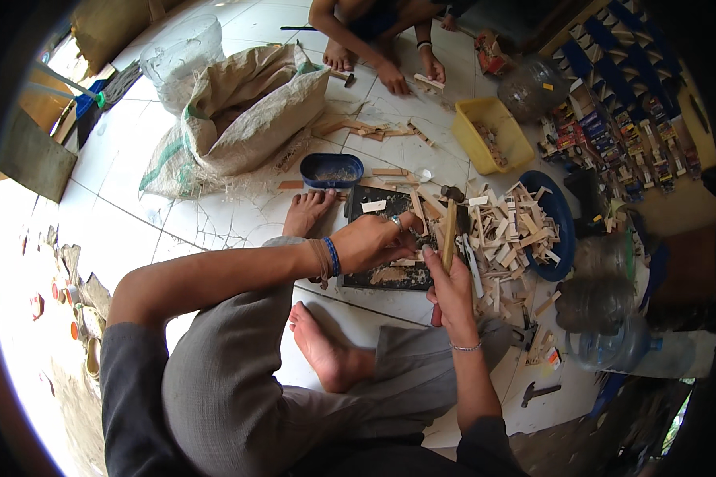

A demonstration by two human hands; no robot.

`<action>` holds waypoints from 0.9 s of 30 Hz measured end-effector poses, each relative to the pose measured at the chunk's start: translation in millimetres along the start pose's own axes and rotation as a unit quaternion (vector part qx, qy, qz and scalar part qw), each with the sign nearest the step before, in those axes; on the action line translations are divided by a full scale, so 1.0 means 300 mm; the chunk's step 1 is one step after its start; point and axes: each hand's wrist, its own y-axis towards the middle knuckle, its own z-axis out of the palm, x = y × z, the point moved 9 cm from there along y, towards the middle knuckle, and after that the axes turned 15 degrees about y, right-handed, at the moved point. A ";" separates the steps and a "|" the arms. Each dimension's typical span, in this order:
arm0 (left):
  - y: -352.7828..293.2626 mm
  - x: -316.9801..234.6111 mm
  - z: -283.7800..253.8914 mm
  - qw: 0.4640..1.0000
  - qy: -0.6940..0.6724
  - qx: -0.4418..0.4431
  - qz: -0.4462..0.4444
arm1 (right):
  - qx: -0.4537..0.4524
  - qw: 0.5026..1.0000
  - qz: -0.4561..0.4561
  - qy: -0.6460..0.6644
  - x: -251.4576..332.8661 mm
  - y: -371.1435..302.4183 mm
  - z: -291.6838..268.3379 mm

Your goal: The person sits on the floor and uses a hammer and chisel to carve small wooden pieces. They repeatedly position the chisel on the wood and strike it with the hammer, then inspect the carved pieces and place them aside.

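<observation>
My right hand [453, 292] is closed round the light wooden handle of a hammer [449, 226]. Its dark head points away from me, and a red end shows below my fist. My left hand [370, 241], with a ring and blue and brown wristbands, bends over a black board [386, 278] strewn with wood dust. Its fingertips are pinched close to the hammer handle; what they hold, if anything, is hidden. A pale wood piece [373, 206] lies on the board's far part. A heap of small cut wood pieces [505, 230] spreads right of the hammer.
A blue basin [563, 238] backs the heap. Beyond stand a yellow tub [501, 163], a small blue container [332, 168] and a large woven sack [254, 111]. Another person's hand [431, 67] holds a wood piece at the far side. A second hammer [539, 393] lies at lower right.
</observation>
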 end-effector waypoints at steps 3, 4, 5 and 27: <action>-0.008 0.002 -0.003 1.000 0.002 0.004 -0.001 | 0.006 1.000 -0.019 0.012 0.004 0.002 0.004; -0.008 0.002 -0.002 1.000 0.002 0.007 0.001 | -0.003 1.000 -0.015 0.019 0.002 0.004 -0.003; -0.010 0.003 -0.001 1.000 0.004 0.010 0.002 | 0.006 1.000 -0.025 0.012 0.007 0.005 0.003; -0.015 0.054 0.069 0.997 -0.018 0.059 -0.055 | -0.010 1.000 -0.025 0.001 0.015 0.014 0.000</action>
